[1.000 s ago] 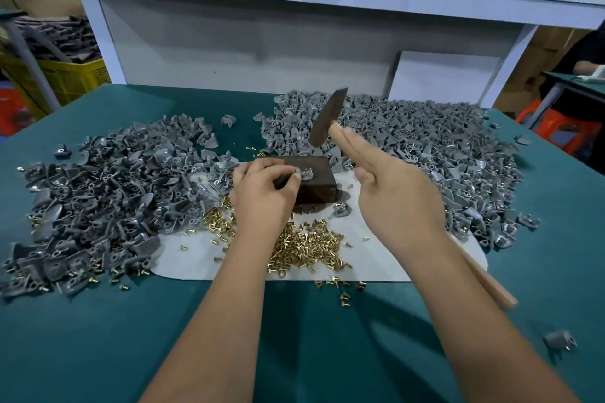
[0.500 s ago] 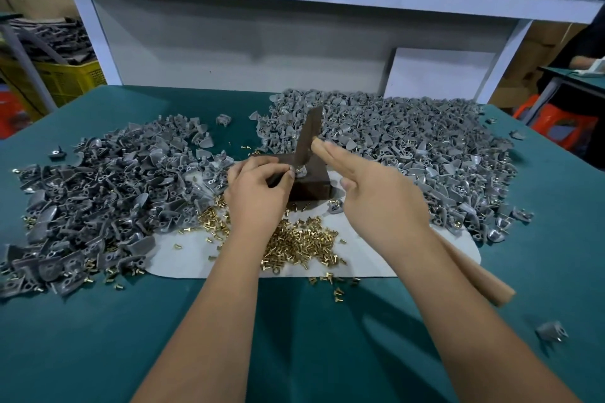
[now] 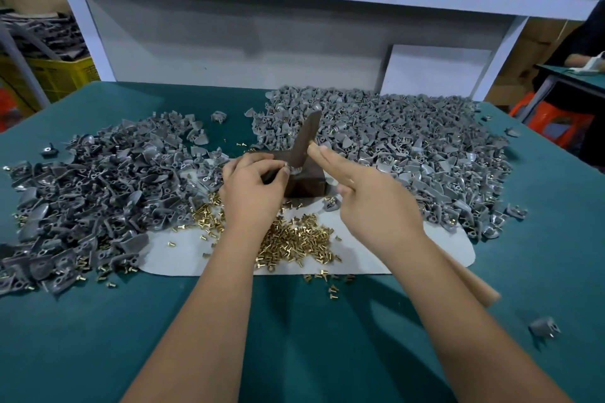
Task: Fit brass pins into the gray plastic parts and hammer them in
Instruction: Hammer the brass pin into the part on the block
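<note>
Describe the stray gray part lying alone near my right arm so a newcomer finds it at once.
Start at the green table and follow its near right side, past the hammer handle. There lies one gray part, alone on bare cloth, far from both big heaps.

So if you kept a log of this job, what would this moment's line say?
step: hammering pin | left hand: pinches gray part on dark block | right hand: holds hammer, head on part | brass pins: heaped on mat
</note>
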Tool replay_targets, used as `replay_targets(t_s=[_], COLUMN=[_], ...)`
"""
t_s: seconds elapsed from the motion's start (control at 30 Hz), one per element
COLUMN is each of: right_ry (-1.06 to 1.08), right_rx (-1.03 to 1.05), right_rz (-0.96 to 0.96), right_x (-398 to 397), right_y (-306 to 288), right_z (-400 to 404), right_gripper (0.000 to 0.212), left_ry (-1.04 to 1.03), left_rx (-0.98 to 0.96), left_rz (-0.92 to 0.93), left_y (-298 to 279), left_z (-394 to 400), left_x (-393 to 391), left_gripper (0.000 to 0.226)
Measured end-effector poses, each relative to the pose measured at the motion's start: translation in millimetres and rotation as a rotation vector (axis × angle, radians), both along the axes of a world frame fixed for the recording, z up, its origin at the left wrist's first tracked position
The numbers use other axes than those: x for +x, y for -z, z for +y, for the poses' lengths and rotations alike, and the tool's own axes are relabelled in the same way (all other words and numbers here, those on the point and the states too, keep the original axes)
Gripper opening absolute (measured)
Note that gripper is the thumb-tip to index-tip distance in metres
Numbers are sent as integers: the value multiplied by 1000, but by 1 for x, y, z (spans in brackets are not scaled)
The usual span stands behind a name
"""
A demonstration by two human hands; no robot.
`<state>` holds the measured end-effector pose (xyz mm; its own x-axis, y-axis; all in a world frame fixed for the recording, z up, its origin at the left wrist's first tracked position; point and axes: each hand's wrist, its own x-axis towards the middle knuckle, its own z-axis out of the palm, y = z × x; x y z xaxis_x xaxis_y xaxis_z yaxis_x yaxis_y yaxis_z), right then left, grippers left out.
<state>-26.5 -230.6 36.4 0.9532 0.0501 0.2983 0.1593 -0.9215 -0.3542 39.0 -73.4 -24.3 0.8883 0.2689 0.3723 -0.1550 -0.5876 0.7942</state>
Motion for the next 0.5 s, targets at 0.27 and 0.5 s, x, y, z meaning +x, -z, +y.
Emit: replay_targets(t_s=[0.27, 0.5], right_ry=[151, 349], right_rx=[456, 247], right_rz=[-65, 111], right_x=[37, 46], right_y=[3, 36], right_z=[-10, -16], right_gripper=[51, 19], left_ry=[27, 54], left_rx=[-70, -138], left_rz=[62, 90], left_y=[-3, -3], left_z=[2, 3], left_x=[1, 2], left_gripper=[15, 11])
